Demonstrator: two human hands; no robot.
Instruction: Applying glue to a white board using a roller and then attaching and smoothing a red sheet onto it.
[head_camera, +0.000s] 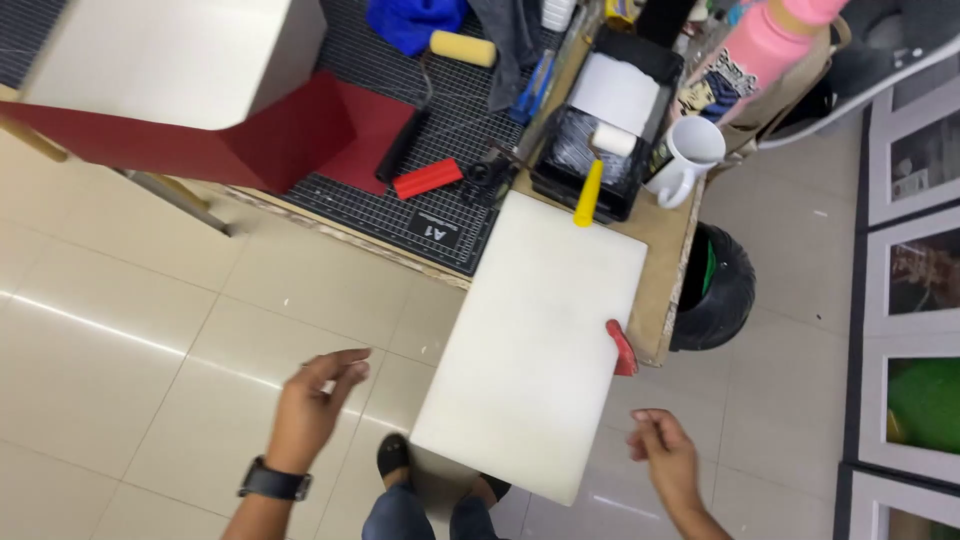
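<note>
A white rectangular board (545, 340) lies on the corner of a wooden workbench (672, 265) and juts out over the floor toward me. My left hand (315, 405), a dark watch on its wrist, hovers left of the board over the tiles with fingers loosely curled and nothing in it. To the right of the board's near corner my right hand (665, 455) is also empty, fingers slightly bent. Neither hand touches the board. A red clamp (621, 347) grips the bench edge beside the board.
Behind the board sits a black paint tray (600, 150) with a yellow-handled roller (595, 175), a white mug (685, 155), a black cutting mat (440, 140), a red-and-white folded piece (200, 90) and a red tool (427, 179). A black bin (715, 290) stands right; framed pictures (915, 300) lean at far right.
</note>
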